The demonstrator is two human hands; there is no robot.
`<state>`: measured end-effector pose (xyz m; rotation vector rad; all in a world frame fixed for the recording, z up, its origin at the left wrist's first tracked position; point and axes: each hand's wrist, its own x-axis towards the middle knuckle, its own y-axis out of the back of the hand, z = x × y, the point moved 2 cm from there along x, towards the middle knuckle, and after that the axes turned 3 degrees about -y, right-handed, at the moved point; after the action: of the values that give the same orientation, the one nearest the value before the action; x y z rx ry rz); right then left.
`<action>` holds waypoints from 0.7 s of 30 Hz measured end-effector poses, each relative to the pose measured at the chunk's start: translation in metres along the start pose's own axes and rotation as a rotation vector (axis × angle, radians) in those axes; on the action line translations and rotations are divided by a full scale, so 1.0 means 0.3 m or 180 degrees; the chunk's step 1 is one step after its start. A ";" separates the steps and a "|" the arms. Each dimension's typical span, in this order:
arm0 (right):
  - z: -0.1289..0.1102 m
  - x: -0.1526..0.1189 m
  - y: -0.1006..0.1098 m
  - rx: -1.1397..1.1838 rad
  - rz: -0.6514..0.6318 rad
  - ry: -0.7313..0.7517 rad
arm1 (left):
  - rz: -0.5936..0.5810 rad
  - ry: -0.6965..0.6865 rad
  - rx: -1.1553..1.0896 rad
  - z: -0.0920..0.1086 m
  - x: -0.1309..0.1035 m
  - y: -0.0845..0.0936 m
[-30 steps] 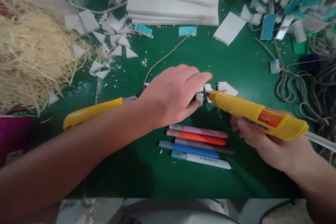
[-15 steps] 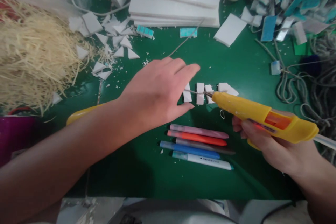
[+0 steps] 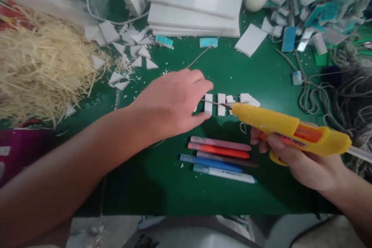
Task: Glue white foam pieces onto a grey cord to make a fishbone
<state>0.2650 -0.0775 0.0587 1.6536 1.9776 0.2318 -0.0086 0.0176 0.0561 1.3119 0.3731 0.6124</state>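
Observation:
My right hand (image 3: 308,166) is wrapped round a yellow hot glue gun (image 3: 267,120) with a clear glue stick in its back. Its metal nozzle tip (image 3: 226,105) is at the row of small white foam pieces, over or touching a thin grey string (image 3: 215,103) that runs across them. One foam block (image 3: 208,104) lies just right of my left hand (image 3: 174,100). That hand is palm down over the string, thumb and index finger stretched apart; its other fingertips are hidden. A pointed white piece (image 3: 250,100) ends the row on the right.
Several markers (image 3: 221,150) lie side by side below the row. White foam sheets (image 3: 194,17) are stacked at the back. Straw (image 3: 49,69) and white scraps (image 3: 136,42) lie left; foam offcuts (image 3: 319,4) and grey cord (image 3: 310,97) lie right. A purple object (image 3: 26,143) stands far left.
The glue gun's nozzle has moved left along the string to the second visible block. My left hand has drawn slightly left, showing more of the foam block beside it. The view has shifted a little.

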 end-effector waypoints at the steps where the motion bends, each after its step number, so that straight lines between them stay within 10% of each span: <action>1: -0.013 0.004 -0.001 0.0034 0.0085 -0.0080 | 0.0144 0.0025 0.0083 0.011 -0.012 0.029; 5: -0.043 0.018 -0.005 0.0274 0.0299 -0.0494 | 0.0263 -0.0180 0.0040 0.151 -0.068 0.093; 10: -0.028 0.028 -0.030 0.0176 0.0428 -0.0503 | -0.0004 -0.0602 0.0114 0.361 -0.085 -0.018; 21: 0.014 0.008 -0.078 0.0307 0.0040 -0.0151 | 0.0312 -0.0619 -0.0001 0.385 -0.095 -0.069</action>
<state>0.2468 -0.0814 0.0435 1.7161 1.9713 0.1021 0.0403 -0.0929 0.0603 1.3822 0.1501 0.5607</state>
